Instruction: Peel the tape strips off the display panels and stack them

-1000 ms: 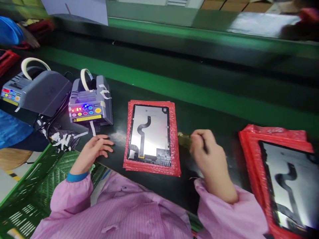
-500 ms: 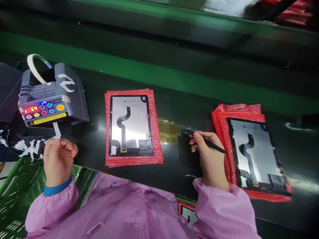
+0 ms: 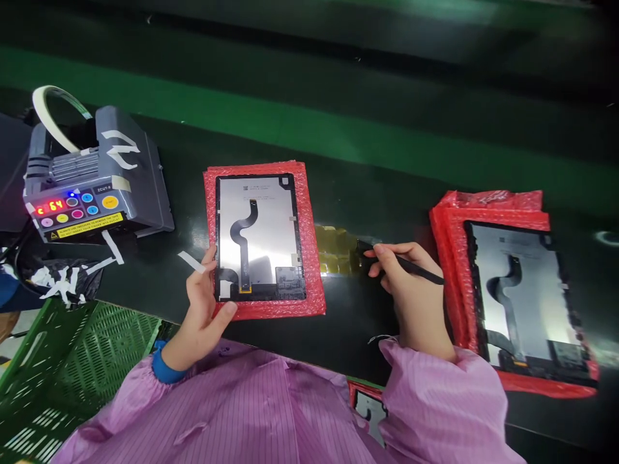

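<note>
My left hand [image 3: 200, 312] is at the lower left corner of a display panel [image 3: 271, 225], fingers by its left side and thumb near its bottom edge. A short strip of white tape [image 3: 190, 261] sticks out from between those fingers. The panel lies back side up on red bubble wrap [image 3: 313, 277], a curved black flex cable [image 3: 243, 248] across its silver back. In my right hand [image 3: 409, 290] is a black pair of tweezers [image 3: 418, 269], gripped like a pen. Its tip is at the amber tape pieces [image 3: 336, 248] on the table.
A grey tape dispenser [image 3: 138, 174] stands at the left, a tape end [image 3: 113, 247] hanging from its front. White scraps cling to a black bag [image 3: 72, 283] below it. Another panel [image 3: 527, 296] rests on red wrap at the right. A green crate [image 3: 97, 341] sits below the table edge.
My left hand has moved right from the dispenser to the panel, bringing a strip of tape. The tweezers' tip has come down to the amber tape pieces. The view has shifted slightly.
</note>
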